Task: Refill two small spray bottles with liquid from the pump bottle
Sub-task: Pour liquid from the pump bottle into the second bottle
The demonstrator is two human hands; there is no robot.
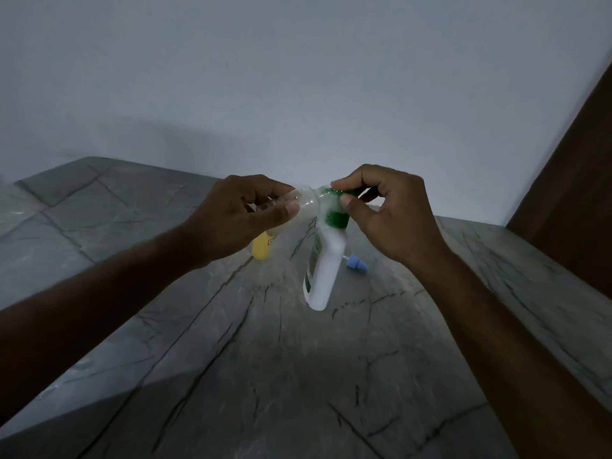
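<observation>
Pinching the clear spray bottle [291, 207] at frame centre, left hand [238, 217] tilts it vs. the pump bottle [326, 260]; right hand [387, 217] grips its green pump head [336, 212] (light, slippery plastic, prob. best held mid-body).

wall [298, 77]: plain white | counter [265, 376]: grey stone (dark-veined) — dim light

One pump bottle [323, 276], one clear small bottle [299, 205], one yellow bottle [261, 248], and seemingly one blue spray cap [357, 262].

Clear plastic spray bottle [298, 205]; glossy white pump bottle [326, 270]; veined stone counter [231, 359].
</observation>
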